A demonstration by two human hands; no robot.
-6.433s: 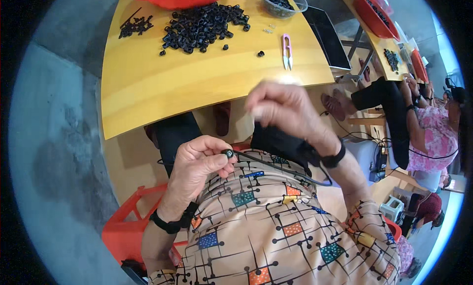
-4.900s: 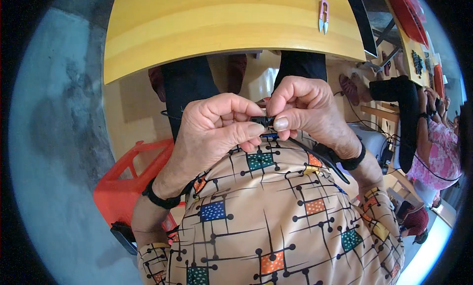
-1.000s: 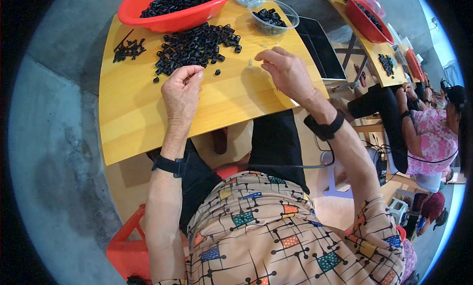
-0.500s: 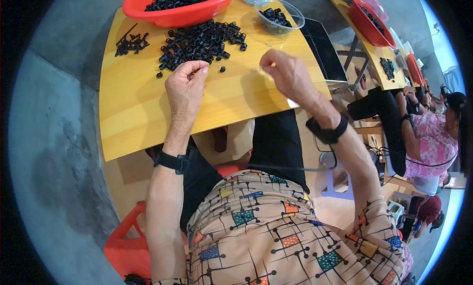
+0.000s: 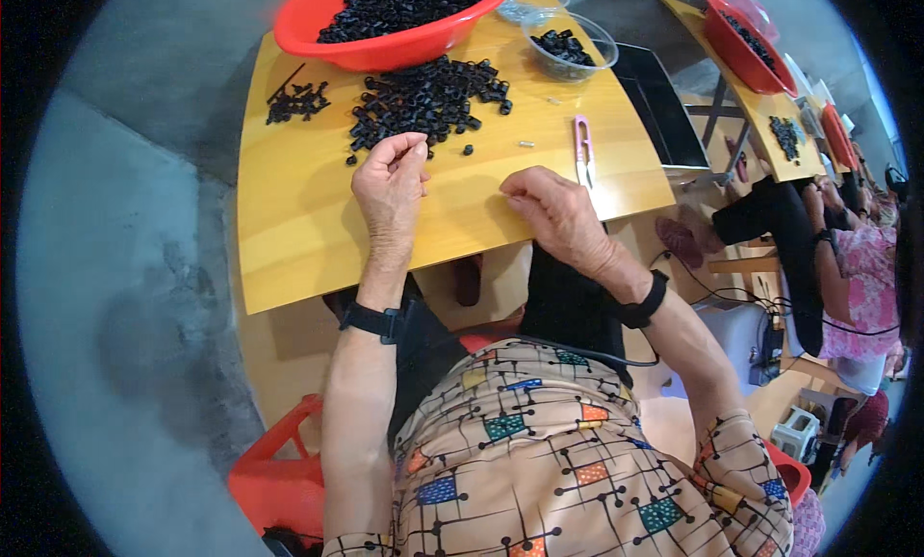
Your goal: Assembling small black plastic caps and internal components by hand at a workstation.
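My left hand rests on the yellow table with its fingertips pinched together at the near edge of a loose heap of small black parts; what it pinches is too small to tell. My right hand lies lower on the table, fingers curled, its fingertips hidden. Pink snips lie just beyond the right hand. A small light piece lies on the table between the heap and the snips.
A red bowl full of black parts stands at the table's far edge. Beside it are a clear tub with black parts and a dark tray. A small pile of black bits lies at left. Other people sit at right.
Earlier both hands worked a small part close to my chest. Since then they reached to the table; in the last second the right hand has drawn back toward the near edge.
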